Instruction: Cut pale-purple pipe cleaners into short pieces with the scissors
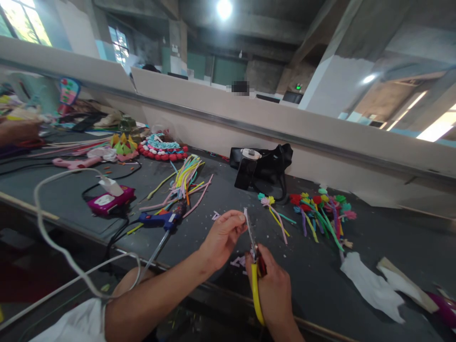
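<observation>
Reaching in from the lower left, the bare left forearm crosses the table edge and the left hand (pixel 223 236) sits raised, wrist bent, with thumb and forefinger pinched together right at the tip of the scissors (pixel 253 247); whatever lies between those fingertips is too small to make out. The right hand (pixel 275 290) comes up from the bottom edge, knuckles toward the camera, fingers wrapped tight through the yellow handles, holding the blades upright and nearly together, just in front of the person at the near edge of the table (pixel 392 237). Pale scraps (pixel 238 261) lie on the dark surface beneath both hands. To the left a blue glue gun (pixel 162 220) lies near a loose spread of pipe cleaners (pixel 185 178), with a pink device (pixel 109 201) and a looping white cable (pixel 53 237) further over. To the right lies a cluster of pipe-cleaner flowers (pixel 320 209), and beyond it a white cloth (pixel 370 285). A black bag (pixel 265 164) rests against the pale partition (pixel 285 128) at the back. Another person's hand (pixel 17 130) shows at the far left. Above the partition stand concrete beams, columns and bright ceiling lights.
</observation>
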Tool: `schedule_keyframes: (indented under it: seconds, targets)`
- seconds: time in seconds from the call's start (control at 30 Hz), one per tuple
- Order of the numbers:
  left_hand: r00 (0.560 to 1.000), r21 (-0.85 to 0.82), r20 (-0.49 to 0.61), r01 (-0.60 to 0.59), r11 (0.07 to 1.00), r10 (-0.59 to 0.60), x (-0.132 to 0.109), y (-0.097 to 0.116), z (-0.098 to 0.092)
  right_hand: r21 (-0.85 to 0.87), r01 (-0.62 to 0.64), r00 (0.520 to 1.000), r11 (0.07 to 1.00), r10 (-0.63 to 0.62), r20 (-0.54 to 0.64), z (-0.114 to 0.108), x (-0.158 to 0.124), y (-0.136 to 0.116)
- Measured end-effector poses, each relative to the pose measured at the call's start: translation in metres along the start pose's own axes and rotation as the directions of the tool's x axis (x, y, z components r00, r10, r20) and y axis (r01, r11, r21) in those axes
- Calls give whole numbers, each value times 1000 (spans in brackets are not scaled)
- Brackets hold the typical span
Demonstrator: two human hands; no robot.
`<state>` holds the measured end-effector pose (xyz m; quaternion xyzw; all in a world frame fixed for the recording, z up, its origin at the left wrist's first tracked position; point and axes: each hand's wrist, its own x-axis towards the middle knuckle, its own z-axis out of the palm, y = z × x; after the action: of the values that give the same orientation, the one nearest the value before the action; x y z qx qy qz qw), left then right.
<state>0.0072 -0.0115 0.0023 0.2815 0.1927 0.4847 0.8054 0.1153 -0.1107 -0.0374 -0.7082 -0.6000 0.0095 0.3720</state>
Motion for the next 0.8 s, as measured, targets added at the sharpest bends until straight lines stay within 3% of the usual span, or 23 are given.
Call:
schedule_keyframes:
  seconds: [0.8]
  targets:
    - [1000,-6,4,-7,1000,7,0,-1,0,-18,-15,1000,1000,15,1,6,-2,4]
